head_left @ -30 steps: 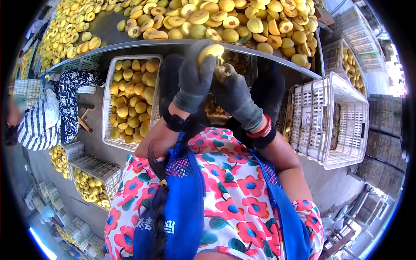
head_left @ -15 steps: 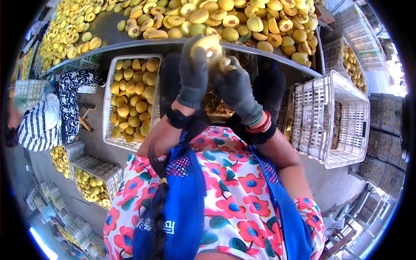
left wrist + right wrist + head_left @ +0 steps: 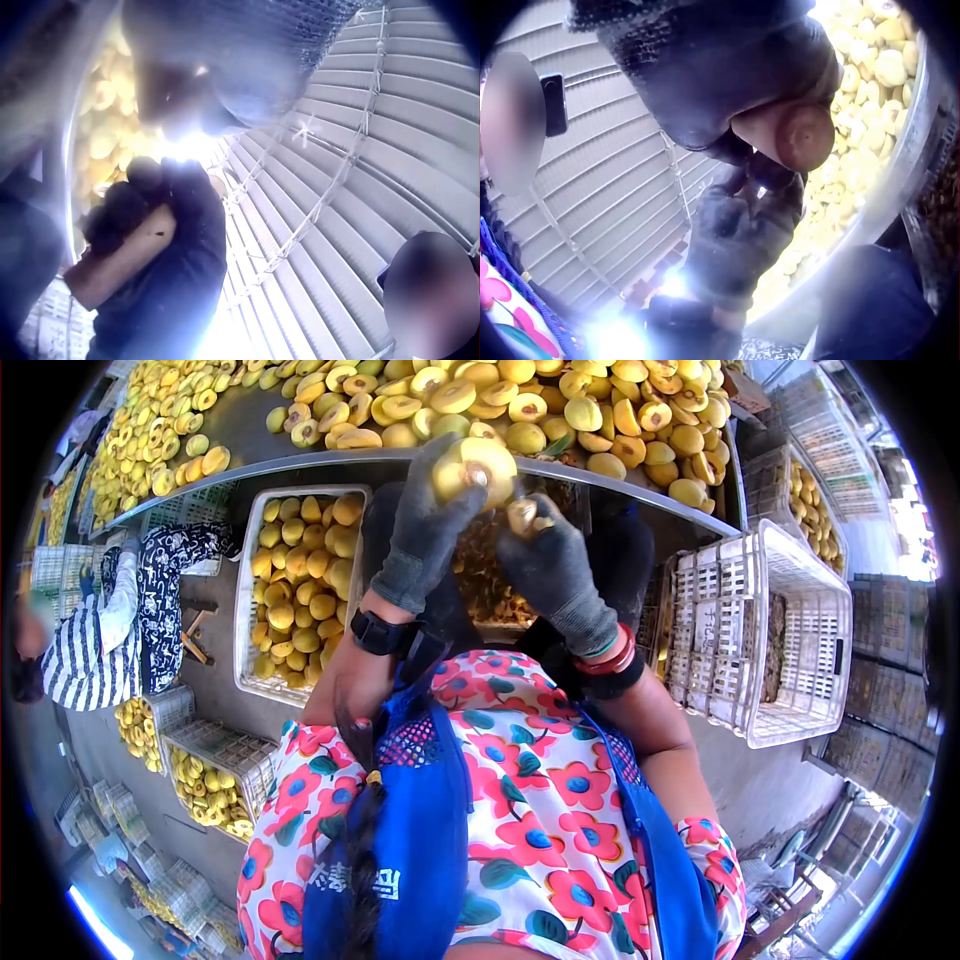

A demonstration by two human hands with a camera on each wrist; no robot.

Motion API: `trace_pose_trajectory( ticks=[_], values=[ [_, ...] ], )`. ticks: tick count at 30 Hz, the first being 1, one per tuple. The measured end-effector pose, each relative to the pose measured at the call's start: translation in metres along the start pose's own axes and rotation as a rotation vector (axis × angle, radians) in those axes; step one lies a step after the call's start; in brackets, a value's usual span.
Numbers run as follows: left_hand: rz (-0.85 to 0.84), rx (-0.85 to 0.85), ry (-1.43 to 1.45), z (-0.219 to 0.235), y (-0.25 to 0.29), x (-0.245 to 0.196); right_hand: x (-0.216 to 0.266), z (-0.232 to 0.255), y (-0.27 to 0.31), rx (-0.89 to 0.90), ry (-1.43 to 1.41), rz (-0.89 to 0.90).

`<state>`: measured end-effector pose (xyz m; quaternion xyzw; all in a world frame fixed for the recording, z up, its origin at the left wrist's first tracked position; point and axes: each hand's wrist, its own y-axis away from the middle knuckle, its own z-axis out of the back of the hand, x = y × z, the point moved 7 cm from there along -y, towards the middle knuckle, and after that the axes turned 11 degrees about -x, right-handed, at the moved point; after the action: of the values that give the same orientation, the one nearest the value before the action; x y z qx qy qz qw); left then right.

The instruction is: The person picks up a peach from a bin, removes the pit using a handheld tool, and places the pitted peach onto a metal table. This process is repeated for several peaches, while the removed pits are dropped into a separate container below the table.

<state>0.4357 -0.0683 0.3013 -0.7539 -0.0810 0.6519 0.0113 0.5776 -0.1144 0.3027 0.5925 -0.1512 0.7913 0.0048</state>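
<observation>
In the head view my gloved left hand (image 3: 425, 525) holds a halved yellow peach (image 3: 478, 465), its cut face and stone hollow turned up, thumb over the face. My gloved right hand (image 3: 548, 560) is close beside it, gripping a tool by its wooden handle (image 3: 808, 139). The round handle end shows in the right wrist view, and the handle's length lies across the curled fingers in the left wrist view. The tool's working end is hidden. Both hands are above my lap, just short of the metal table edge.
Halved peaches (image 3: 640, 420) cover much of the metal-rimmed table (image 3: 330, 458). A white crate (image 3: 243, 645) of whole peaches stands at left; scraps (image 3: 495, 595) lie below my hands. At right is a white crate (image 3: 715, 630). Another person (image 3: 95, 650) sits at far left.
My left hand has turned the halved peach so its cut face shows, and has shifted slightly left. The right hand has drawn slightly away from the peach, still gripping the tool.
</observation>
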Motion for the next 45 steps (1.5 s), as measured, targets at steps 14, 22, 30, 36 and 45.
trace_pose_trajectory(
  ticks=[14,22,30,36,45],
  values=[
    [-0.376,-0.041,-0.303,-0.003,0.012,-0.013,-0.006,-0.017,0.009,-0.061,0.044,0.043],
    [-0.418,-0.094,-0.208,-0.004,0.015,-0.009,-0.008,-0.023,0.009,0.045,-0.211,-0.055],
    [-0.417,-0.104,-0.144,-0.002,0.014,-0.011,-0.009,-0.027,0.007,0.050,-0.220,-0.032],
    [-0.517,-0.087,-0.122,-0.002,0.014,-0.020,0.002,-0.023,0.006,-0.092,-0.186,-0.004],
    [-0.528,-0.062,-0.129,-0.007,0.020,-0.025,0.002,-0.021,0.004,0.033,-0.232,-0.034]
  ],
)
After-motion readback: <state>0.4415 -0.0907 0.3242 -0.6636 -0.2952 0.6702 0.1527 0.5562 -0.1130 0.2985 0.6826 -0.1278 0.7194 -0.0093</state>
